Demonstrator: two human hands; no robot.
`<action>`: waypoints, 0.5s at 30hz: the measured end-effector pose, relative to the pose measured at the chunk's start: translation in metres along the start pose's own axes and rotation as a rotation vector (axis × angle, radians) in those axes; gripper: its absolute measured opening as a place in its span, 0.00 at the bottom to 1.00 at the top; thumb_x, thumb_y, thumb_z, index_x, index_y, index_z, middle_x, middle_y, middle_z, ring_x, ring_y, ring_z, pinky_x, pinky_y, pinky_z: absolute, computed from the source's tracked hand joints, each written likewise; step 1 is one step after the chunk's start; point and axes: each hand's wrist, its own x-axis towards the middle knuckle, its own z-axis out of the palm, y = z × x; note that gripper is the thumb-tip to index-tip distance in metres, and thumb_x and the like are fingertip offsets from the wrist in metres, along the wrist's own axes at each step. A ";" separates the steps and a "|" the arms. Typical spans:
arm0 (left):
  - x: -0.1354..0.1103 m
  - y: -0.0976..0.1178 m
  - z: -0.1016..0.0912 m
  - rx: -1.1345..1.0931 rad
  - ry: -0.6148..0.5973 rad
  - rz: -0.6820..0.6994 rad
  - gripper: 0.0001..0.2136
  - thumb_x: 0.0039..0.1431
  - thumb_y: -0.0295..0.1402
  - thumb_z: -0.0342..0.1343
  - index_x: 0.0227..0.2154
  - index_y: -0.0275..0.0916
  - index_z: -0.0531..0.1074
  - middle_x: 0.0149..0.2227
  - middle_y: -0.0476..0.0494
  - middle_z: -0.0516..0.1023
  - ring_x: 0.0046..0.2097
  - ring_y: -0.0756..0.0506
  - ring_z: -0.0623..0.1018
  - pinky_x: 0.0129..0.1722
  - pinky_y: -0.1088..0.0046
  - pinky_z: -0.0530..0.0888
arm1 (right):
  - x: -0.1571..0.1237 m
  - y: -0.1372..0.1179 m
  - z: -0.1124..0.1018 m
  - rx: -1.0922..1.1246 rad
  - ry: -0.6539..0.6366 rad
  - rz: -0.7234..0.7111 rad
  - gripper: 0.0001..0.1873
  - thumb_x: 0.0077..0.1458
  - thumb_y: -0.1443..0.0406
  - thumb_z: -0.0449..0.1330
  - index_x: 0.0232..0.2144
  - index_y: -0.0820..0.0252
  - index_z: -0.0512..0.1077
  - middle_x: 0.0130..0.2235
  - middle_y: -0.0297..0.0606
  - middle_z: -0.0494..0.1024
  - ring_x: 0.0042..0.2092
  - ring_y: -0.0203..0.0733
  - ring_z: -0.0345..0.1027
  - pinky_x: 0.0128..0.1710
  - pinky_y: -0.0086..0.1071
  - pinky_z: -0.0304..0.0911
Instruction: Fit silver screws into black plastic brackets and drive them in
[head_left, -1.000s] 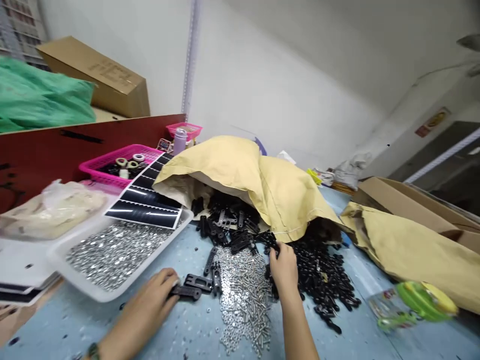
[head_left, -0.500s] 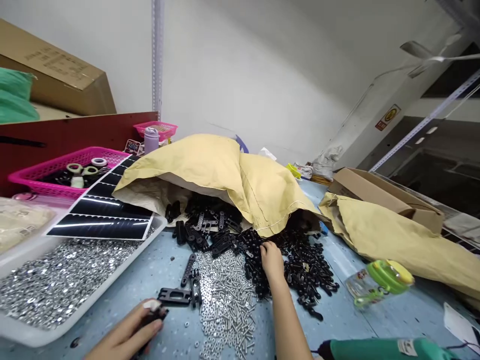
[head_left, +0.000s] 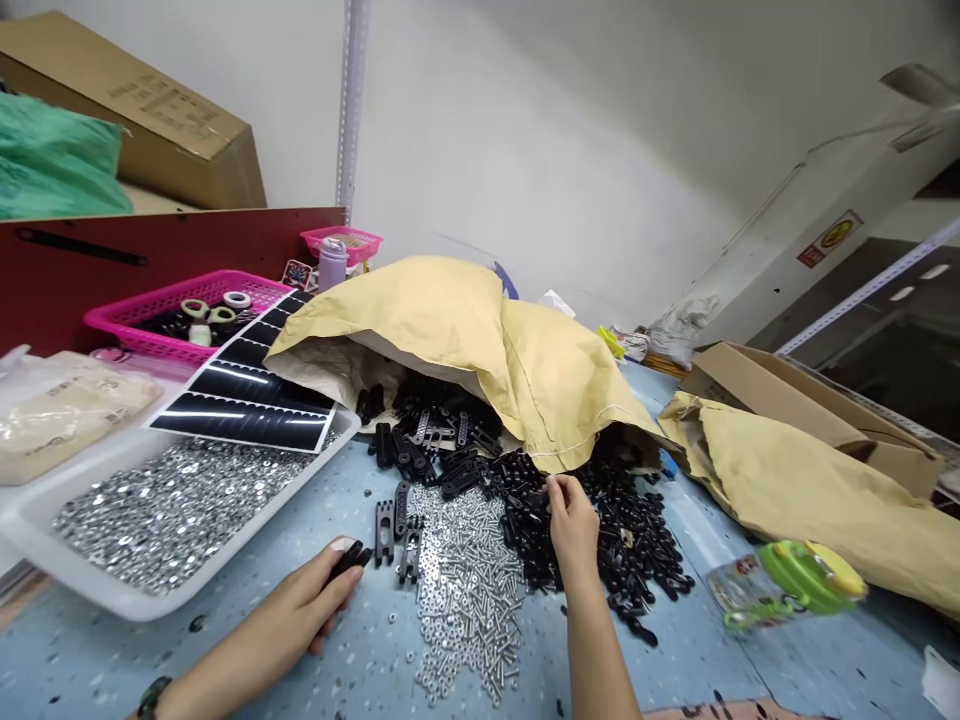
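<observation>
My left hand [head_left: 324,598] is closed on a black plastic bracket [head_left: 349,562], held low over the table; a white wrap shows on one finger. Just beyond it, three slotted black brackets [head_left: 384,532] lie side by side. My right hand [head_left: 574,528] reaches into a heap of small black knob-like parts [head_left: 637,545], thumb and fingers pinched together; what is between the fingertips is too small to make out. Between the hands spreads a pile of silver screws and nuts [head_left: 469,590]. More black brackets [head_left: 450,470] spill from the mouth of a yellow paper sack [head_left: 405,310].
A white tray of metal nuts [head_left: 172,510] stands left, partly under a black-printed sheet [head_left: 255,385]. Behind it are a pink basket [head_left: 142,320] with scissors [head_left: 201,315] and a bagged bundle [head_left: 67,410]. Right are a green-lidded bottle [head_left: 787,585], another sack [head_left: 825,490] and a carton [head_left: 787,390].
The view has shifted, and the green tool at lower right has left it. My left hand is farther forward with its bracket. The bracket lying crosswise is gone from that position; three now lie lengthwise.
</observation>
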 end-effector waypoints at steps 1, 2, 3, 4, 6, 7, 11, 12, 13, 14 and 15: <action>-0.002 -0.001 0.000 -0.018 -0.036 -0.007 0.22 0.58 0.55 0.46 0.42 0.42 0.65 0.27 0.51 0.70 0.27 0.45 0.74 0.24 0.71 0.73 | -0.002 -0.004 0.000 0.035 -0.005 0.009 0.23 0.59 0.49 0.46 0.34 0.59 0.71 0.31 0.40 0.78 0.29 0.42 0.69 0.32 0.31 0.60; -0.003 -0.002 0.000 -0.040 -0.083 -0.021 0.22 0.59 0.55 0.46 0.43 0.42 0.65 0.28 0.51 0.70 0.28 0.45 0.74 0.25 0.70 0.74 | -0.003 -0.007 0.001 0.067 -0.012 0.019 0.24 0.58 0.47 0.46 0.32 0.59 0.70 0.30 0.40 0.77 0.27 0.41 0.68 0.30 0.31 0.59; -0.005 -0.001 -0.001 -0.057 -0.125 -0.034 0.21 0.59 0.55 0.45 0.44 0.43 0.65 0.29 0.50 0.70 0.29 0.45 0.73 0.26 0.70 0.73 | -0.005 -0.011 0.003 0.096 -0.023 0.029 0.25 0.58 0.46 0.46 0.30 0.60 0.70 0.29 0.40 0.77 0.25 0.40 0.66 0.28 0.30 0.58; -0.006 0.001 -0.002 -0.052 -0.134 -0.035 0.22 0.60 0.54 0.45 0.44 0.42 0.65 0.29 0.50 0.70 0.30 0.45 0.73 0.27 0.71 0.73 | -0.007 -0.016 0.005 0.127 -0.040 0.037 0.26 0.57 0.45 0.46 0.29 0.60 0.69 0.27 0.39 0.76 0.23 0.39 0.65 0.26 0.30 0.57; -0.008 0.007 -0.003 -0.017 -0.126 -0.045 0.22 0.61 0.54 0.44 0.46 0.42 0.64 0.30 0.49 0.70 0.31 0.45 0.73 0.28 0.70 0.73 | -0.019 -0.031 0.012 0.196 -0.099 0.043 0.28 0.59 0.45 0.43 0.29 0.60 0.68 0.21 0.35 0.72 0.20 0.37 0.61 0.22 0.29 0.55; -0.010 0.011 -0.004 0.005 -0.121 -0.041 0.22 0.62 0.53 0.44 0.47 0.42 0.64 0.31 0.49 0.71 0.32 0.44 0.74 0.30 0.69 0.73 | -0.028 -0.041 0.016 0.232 -0.143 0.042 0.28 0.60 0.45 0.41 0.29 0.60 0.68 0.18 0.31 0.68 0.19 0.37 0.60 0.21 0.28 0.53; -0.018 0.019 -0.003 0.125 -0.076 0.122 0.16 0.65 0.47 0.43 0.45 0.43 0.66 0.40 0.46 0.75 0.42 0.42 0.75 0.42 0.65 0.72 | -0.084 -0.096 0.036 0.367 -0.465 -0.009 0.21 0.62 0.49 0.42 0.30 0.56 0.65 0.13 0.23 0.60 0.15 0.35 0.55 0.17 0.26 0.50; -0.020 0.020 -0.003 0.157 -0.068 0.174 0.14 0.65 0.45 0.43 0.44 0.43 0.66 0.42 0.46 0.75 0.44 0.42 0.75 0.45 0.64 0.71 | -0.098 -0.110 0.039 0.396 -0.616 -0.041 0.20 0.64 0.51 0.42 0.31 0.55 0.64 0.12 0.22 0.59 0.14 0.35 0.55 0.18 0.26 0.50; -0.023 0.020 -0.003 0.188 -0.068 0.214 0.12 0.66 0.43 0.44 0.43 0.43 0.66 0.43 0.46 0.75 0.46 0.42 0.74 0.46 0.64 0.71 | -0.109 -0.123 0.041 0.397 -0.722 -0.083 0.18 0.65 0.53 0.41 0.31 0.55 0.63 0.13 0.22 0.59 0.15 0.35 0.56 0.18 0.26 0.50; -0.025 0.020 -0.003 0.217 -0.078 0.245 0.11 0.66 0.41 0.44 0.43 0.43 0.66 0.42 0.45 0.75 0.46 0.42 0.74 0.46 0.64 0.71 | -0.117 -0.134 0.042 0.376 -0.802 -0.133 0.17 0.65 0.55 0.41 0.31 0.54 0.63 0.13 0.22 0.59 0.15 0.36 0.57 0.19 0.26 0.50; -0.028 0.020 -0.003 0.245 -0.088 0.271 0.10 0.66 0.40 0.45 0.42 0.43 0.66 0.42 0.45 0.75 0.45 0.42 0.74 0.46 0.63 0.71 | -0.121 -0.143 0.043 0.335 -0.851 -0.183 0.16 0.65 0.57 0.41 0.30 0.54 0.63 0.13 0.22 0.59 0.16 0.36 0.58 0.21 0.26 0.50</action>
